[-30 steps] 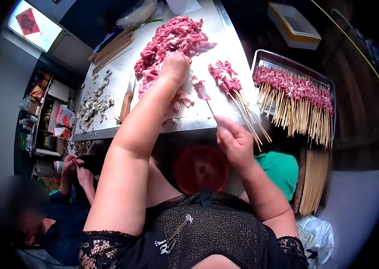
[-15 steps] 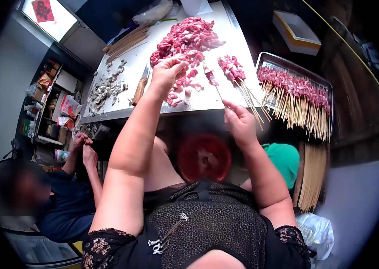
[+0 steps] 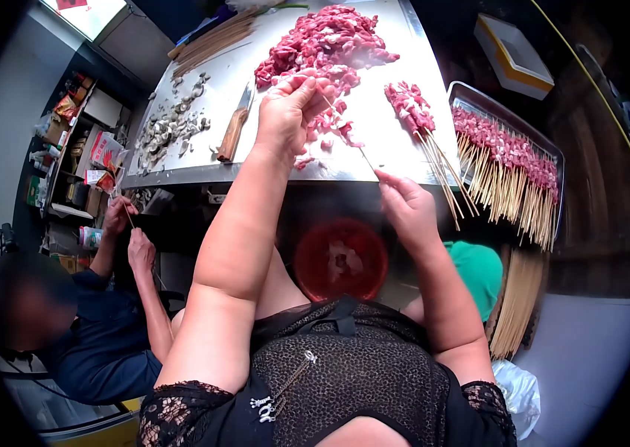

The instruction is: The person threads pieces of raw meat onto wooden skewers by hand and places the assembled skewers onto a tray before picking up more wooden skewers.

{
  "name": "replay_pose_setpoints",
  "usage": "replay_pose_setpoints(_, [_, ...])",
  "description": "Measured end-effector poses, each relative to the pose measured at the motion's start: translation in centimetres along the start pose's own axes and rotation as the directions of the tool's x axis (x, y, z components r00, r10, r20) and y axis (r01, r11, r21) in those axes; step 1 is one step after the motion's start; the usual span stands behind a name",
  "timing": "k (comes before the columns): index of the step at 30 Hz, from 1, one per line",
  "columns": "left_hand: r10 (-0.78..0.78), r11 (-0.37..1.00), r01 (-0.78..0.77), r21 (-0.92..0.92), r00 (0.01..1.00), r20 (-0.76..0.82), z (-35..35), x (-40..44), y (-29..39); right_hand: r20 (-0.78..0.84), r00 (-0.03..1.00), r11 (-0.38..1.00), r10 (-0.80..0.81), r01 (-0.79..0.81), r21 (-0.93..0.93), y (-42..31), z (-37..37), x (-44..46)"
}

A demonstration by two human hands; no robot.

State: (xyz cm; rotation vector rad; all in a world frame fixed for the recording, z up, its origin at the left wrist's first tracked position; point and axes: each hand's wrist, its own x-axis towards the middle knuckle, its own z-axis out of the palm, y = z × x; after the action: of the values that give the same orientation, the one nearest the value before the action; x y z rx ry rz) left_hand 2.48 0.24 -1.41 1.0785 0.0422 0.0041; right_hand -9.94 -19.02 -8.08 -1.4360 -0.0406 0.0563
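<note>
The left hand (image 3: 284,115), apparently pinching a piece, has moved from the meat (image 3: 330,39) to the skewer (image 3: 366,159); the right hand (image 3: 409,207) grips its lower end by the desk (image 3: 389,170) edge, so both now work it.

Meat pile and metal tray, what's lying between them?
In the head view, a small bunch of meat skewers lies on the table between the meat pile and the metal tray.

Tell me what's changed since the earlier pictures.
The left hand has drawn back from the meat heap and is now at the upper end of the skewer; whether it holds meat is unclear. The right hand still grips the skewer's lower end, and the knife lies where it was.
</note>
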Motion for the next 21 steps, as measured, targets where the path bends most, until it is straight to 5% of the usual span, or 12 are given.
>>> replay_pose_setpoints(14, [-0.016, 0.994, 0.008, 0.105, 0.997, 0.075, -0.2, -1.6, 1.3, -0.003, 0.990, 0.967, -0.140, 0.136, -0.216, -0.2, -0.9, -0.6])
replay_pose_setpoints(16, [-0.044, 0.989, 0.029, 0.147, 0.994, 0.099, -0.1, -2.0, 1.6, 0.033, 0.916, 0.833, -0.400, 0.379, -0.403, 0.0, -1.3, -0.5])
replay_pose_setpoints(21, [-0.153, 0.956, 0.116, 0.268, 0.981, 0.122, 0.3, -2.6, 2.0, 0.037, 0.946, 0.869, -0.323, 0.312, -0.384, 0.4, -1.6, -0.6])
